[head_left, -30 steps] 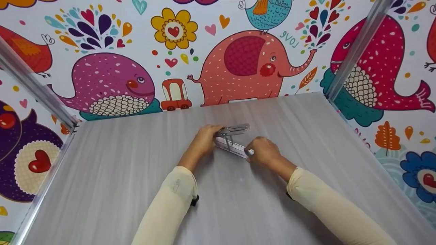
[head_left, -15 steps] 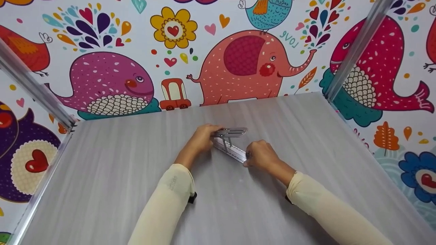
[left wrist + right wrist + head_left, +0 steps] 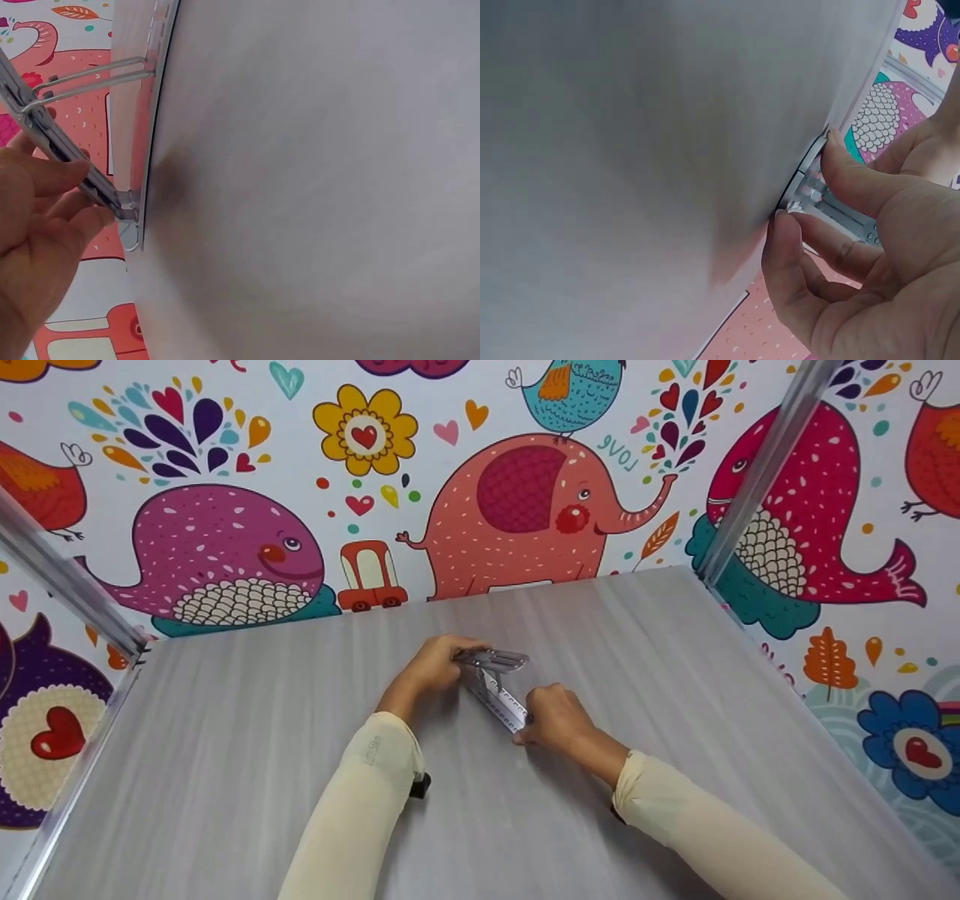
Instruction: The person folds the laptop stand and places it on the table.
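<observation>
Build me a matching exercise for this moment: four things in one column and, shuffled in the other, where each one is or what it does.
Column one
1. Left hand
2. Right hand
3. Two thin grey wire struts of the hinged grey metal stand
4. Yellow-petalled flower with a red heart centre

Column two
A. Spanning the gap between the slotted upper plate and the long straight base
B. Printed on the white patterned wall
C. Pinching the upper plate near the metal hinge
D. Holding the base at the end away from the hinge

Pairs: 1-C, 2-D, 3-A, 4-B
</observation>
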Tool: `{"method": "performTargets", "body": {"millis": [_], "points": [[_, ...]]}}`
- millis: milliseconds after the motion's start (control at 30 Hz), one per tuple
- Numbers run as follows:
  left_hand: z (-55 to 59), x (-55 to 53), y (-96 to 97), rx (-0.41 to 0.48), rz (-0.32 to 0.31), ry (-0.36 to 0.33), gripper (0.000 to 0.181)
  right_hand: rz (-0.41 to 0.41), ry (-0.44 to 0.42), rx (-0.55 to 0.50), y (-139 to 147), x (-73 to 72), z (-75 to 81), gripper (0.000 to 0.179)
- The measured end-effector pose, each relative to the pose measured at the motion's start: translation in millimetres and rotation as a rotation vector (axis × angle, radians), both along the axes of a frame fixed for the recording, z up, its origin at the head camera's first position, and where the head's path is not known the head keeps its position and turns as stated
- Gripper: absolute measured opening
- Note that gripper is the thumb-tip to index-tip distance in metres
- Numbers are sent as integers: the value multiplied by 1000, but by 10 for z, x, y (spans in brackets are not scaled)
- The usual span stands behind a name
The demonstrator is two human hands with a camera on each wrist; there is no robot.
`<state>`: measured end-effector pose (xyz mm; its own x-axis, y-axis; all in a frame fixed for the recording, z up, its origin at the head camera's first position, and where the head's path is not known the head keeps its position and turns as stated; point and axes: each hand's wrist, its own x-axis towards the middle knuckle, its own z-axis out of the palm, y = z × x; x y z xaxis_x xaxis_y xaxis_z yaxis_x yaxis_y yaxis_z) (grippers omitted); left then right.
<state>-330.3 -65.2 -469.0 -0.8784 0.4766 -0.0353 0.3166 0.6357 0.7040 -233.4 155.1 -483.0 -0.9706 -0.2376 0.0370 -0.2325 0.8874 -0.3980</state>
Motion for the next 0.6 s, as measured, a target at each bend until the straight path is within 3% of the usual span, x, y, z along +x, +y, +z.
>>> {"method": "performTargets", "body": {"millis": [233,367,600], "points": [[3,-68,19,9,-17,-34,74,-84,-84,23,-116,10,14,48],[2,-113,41,40,-32,-68,72,-82,-132,21,-202,24,28,51],[14,-162,49,63,-22,-128,72,-74,-140,42,-265,0,36,55]]}}
